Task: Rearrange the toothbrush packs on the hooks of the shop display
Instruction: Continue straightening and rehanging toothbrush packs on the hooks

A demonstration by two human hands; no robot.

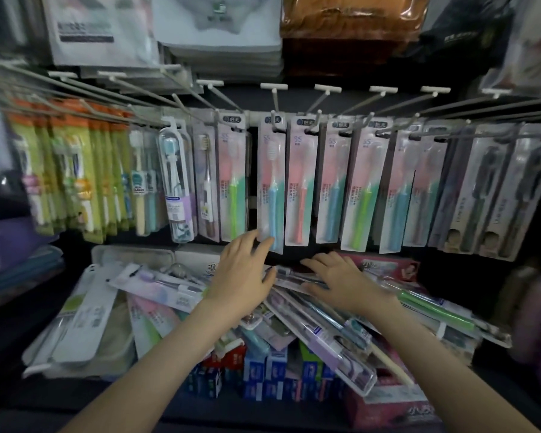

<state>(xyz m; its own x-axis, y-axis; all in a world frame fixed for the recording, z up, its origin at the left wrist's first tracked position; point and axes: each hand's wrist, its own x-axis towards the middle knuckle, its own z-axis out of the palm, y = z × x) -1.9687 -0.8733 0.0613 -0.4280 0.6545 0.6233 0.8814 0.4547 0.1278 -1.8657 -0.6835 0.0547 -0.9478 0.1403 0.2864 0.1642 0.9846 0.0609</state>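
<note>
Clutter crowded the display on every side. Bagged goods [219, 32] were stacked along the top, and under them a row of wire hooks [275, 101] jutted forward. Green-and-orange packs [75, 170] hung at the left, a clear-cased brush [177, 182] next to them, and dark packs [487, 195] at the far right. On the shelf below, a heap of loose toothbrush packs [325, 326] lay criss-crossed over toothpaste boxes [275, 370], with flat white packs [85, 320] at its left edge and a green-handled brush pack [434, 310] at its right. The heap sat directly beneath both forearms.

In the middle of the hooks hung a run of pink-and-teal packs side by side. One of them, the blue-brush pack [270, 189], hung straight down from its hook, its lower end right at the fingertips of the left hand [242, 273]. That hand reached up with fingers straight and slightly spread, their tips on or just in front of the pack's bottom edge; whether they truly pressed it could not be told, and nothing was gripped. The right hand [338, 276] lay lower, palm down, fingers fanned wide and resting flat on the top of the loose heap, holding nothing.
</note>
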